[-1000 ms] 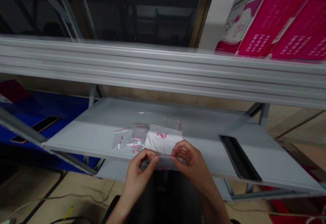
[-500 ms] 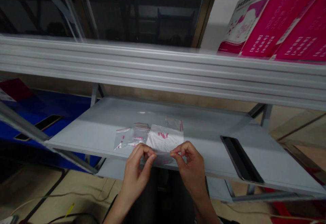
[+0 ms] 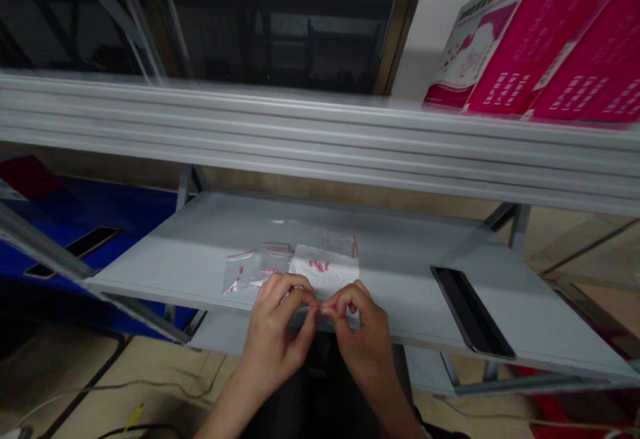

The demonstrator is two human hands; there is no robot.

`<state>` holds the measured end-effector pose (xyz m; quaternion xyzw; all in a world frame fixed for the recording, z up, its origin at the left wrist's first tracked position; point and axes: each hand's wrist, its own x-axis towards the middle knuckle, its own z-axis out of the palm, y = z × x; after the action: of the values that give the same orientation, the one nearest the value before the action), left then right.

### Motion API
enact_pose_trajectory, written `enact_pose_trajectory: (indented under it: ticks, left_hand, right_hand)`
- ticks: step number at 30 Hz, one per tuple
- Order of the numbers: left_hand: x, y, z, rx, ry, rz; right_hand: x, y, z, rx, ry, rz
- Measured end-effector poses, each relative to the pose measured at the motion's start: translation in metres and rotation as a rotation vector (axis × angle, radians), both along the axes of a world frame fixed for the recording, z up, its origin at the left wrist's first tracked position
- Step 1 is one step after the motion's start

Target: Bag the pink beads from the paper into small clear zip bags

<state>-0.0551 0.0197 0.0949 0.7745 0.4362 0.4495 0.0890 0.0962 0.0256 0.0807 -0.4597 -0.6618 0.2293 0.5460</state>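
My left hand (image 3: 280,322) and my right hand (image 3: 363,332) meet at the shelf's front edge, thumbs and forefingers pinched almost tip to tip. Between them is the top edge of a small clear zip bag, mostly hidden by the fingers. Just beyond lies a white paper sheet (image 3: 306,282) with several small pinkish-red pieces (image 3: 319,266) on it. Left of the paper are a clear zip bag (image 3: 231,271) with a few red pieces inside and more clear bags (image 3: 275,258), partly covered by my left hand. Another clear bag with a red strip (image 3: 340,242) lies behind the paper.
These things lie on a grey shelf (image 3: 400,246). A dark phone (image 3: 473,312) rests on its right part. A metal beam (image 3: 320,132) crosses above, with pink boxes (image 3: 525,39) at upper right. Another phone (image 3: 75,251) lies on a blue surface at left.
My hands have come together along the bag's top edge, the right moving left and the left slightly right. The bag's body, visible before between them, is now mostly hidden.
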Motion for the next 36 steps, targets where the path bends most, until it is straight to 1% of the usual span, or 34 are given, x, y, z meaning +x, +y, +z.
enact_pose_trajectory:
  ticks: [5,9,11,14,16,18,21,23,25,29,32,36]
  left_hand:
    - [-0.009,-0.001,-0.006,0.071,0.051,0.105]
    - [-0.024,-0.005,-0.008,0.089,-0.005,0.112]
    - [-0.033,-0.008,-0.007,0.085,-0.031,0.125]
    - [-0.049,-0.013,-0.004,0.098,-0.011,0.178]
    - [-0.061,-0.016,-0.001,0.101,-0.012,0.208]
    - [-0.076,-0.017,0.0,0.06,-0.034,0.213]
    - [-0.101,-0.014,-0.002,-0.069,-0.076,0.221]
    - [-0.12,-0.006,-0.004,-0.157,-0.113,0.265]
    - [-0.137,0.008,-0.007,-0.231,-0.154,0.319]
    - [-0.162,0.048,-0.022,-0.237,-0.18,0.413]
    - [-0.168,0.074,-0.038,-0.245,-0.162,0.454]
    - [-0.166,0.092,-0.055,-0.247,-0.094,0.485]
  right_hand:
    - [-0.005,0.0,-0.001,0.008,-0.002,0.045]
    - [-0.015,0.001,0.001,0.044,-0.03,0.087]
    - [-0.023,0.003,0.003,0.062,-0.055,0.164]
    - [-0.037,0.007,0.009,0.061,-0.105,0.298]
    - [-0.048,0.012,0.011,0.055,-0.148,0.349]
    - [-0.061,0.017,0.012,0.062,-0.186,0.365]
    - [-0.082,0.03,0.01,0.049,-0.262,0.367]
    - [-0.099,0.043,0.008,0.005,-0.33,0.383]
    - [-0.115,0.061,0.006,-0.04,-0.387,0.401]
    - [-0.144,0.103,0.002,-0.115,-0.48,0.392]
    - [-0.156,0.126,-0.002,-0.14,-0.57,0.358]
    - [-0.157,0.138,-0.011,-0.12,-0.635,0.332]
